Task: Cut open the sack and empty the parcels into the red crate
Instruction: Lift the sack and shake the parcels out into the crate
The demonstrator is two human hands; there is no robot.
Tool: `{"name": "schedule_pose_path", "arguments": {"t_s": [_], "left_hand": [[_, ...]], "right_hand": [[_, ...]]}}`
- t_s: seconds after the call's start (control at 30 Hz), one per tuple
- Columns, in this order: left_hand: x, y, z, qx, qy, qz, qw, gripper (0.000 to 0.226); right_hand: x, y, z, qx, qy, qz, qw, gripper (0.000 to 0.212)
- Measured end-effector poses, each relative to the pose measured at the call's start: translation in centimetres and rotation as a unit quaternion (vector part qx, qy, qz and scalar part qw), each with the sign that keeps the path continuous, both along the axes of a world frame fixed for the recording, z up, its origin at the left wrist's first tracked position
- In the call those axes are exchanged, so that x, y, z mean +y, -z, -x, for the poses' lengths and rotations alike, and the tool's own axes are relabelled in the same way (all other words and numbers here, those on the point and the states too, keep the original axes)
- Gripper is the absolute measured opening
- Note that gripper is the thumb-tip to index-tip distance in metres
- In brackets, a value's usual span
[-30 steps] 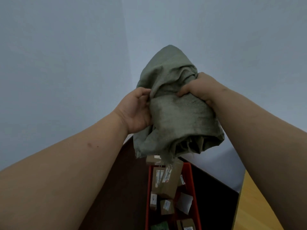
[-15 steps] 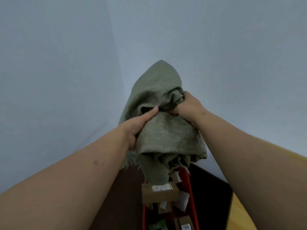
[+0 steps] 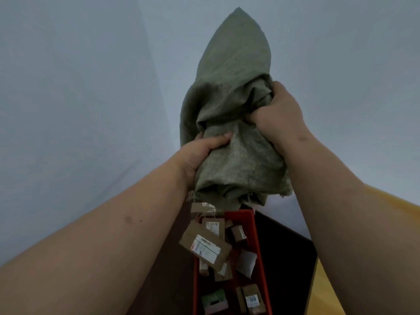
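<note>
Spill risk, as I read it: left hand (image 3: 200,153) grasps sack (image 3: 236,123) at lower left, thumb across cloth. Below it, large brown parcel (image 3: 205,246) in mid-air over red crate (image 3: 261,258) left rim; could drop outside onto dark table (image 3: 286,253). Right hand (image 3: 280,110) clenched on bunched cloth higher up; loosened grip would swing mouth off crate.

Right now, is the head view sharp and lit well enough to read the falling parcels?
Head view: dim, flat light with no glare; the brown parcel dropping from the sack is motion-blurred, its label unreadable; wide-angle stretch swells the forearms at the edges; the red crate is cropped.
</note>
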State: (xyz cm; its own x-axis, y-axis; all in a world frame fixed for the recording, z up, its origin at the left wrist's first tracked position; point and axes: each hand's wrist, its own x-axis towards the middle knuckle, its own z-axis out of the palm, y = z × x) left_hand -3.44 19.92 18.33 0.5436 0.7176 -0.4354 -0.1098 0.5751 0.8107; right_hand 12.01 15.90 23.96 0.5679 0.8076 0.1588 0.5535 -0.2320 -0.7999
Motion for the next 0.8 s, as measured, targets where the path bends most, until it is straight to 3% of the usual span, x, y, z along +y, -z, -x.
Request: {"name": "schedule_pose_path", "arguments": {"t_s": [0.13, 0.23, 0.33, 0.4, 0.5, 0.63, 0.67, 0.77, 0.8], "left_hand": [[0.5, -0.7, -1.7, -0.034, 0.044, 0.019, 0.998, 0.081], [0.7, -0.5, -2.3, -0.049, 0.049, 0.027, 0.997, 0.069], [0.5, 0.8, -2.2, 0.025, 0.081, 0.038, 0.996, 0.057], [0.5, 1.4, -2.0, 0.063, 0.092, 0.046, 0.993, 0.065], [1.2, 1.5, -1.3, 0.036, 0.062, 0.054, 0.996, 0.064], [1.4, 2.7, 0.0, 0.037, 0.062, 0.085, 0.994, 0.088], [1.4, 3.0, 0.2, 0.035, 0.057, 0.095, 0.993, 0.088], [1.4, 2.9, 0.6, -0.003, 0.018, 0.095, 0.995, 0.057], [1.4, 2.8, 0.8, -0.007, 0.013, 0.094, 0.995, 0.053]], "right_hand": [[-0.3, -2.2, -1.6, -0.008, 0.002, -0.001, 1.0, 0.038], [0.1, -1.6, -2.3, 0.0, 0.009, 0.009, 1.0, 0.039], [0.3, 0.8, -2.3, 0.03, -0.009, 0.099, 0.995, 0.046], [0.1, 1.9, -2.4, 0.091, -0.017, 0.133, 0.987, 0.05], [-0.3, 3.0, -3.0, 0.211, -0.007, 0.1, 0.972, 0.053], [-0.7, 4.6, -2.7, 0.389, -0.005, 0.059, 0.919, 0.057], [-0.7, 5.1, -2.4, 0.435, -0.013, 0.055, 0.899, 0.056], [-1.0, 6.6, -1.1, 0.543, -0.05, 0.07, 0.835, 0.045], [-1.3, 7.0, -0.5, 0.543, -0.053, 0.091, 0.833, 0.042]]}}
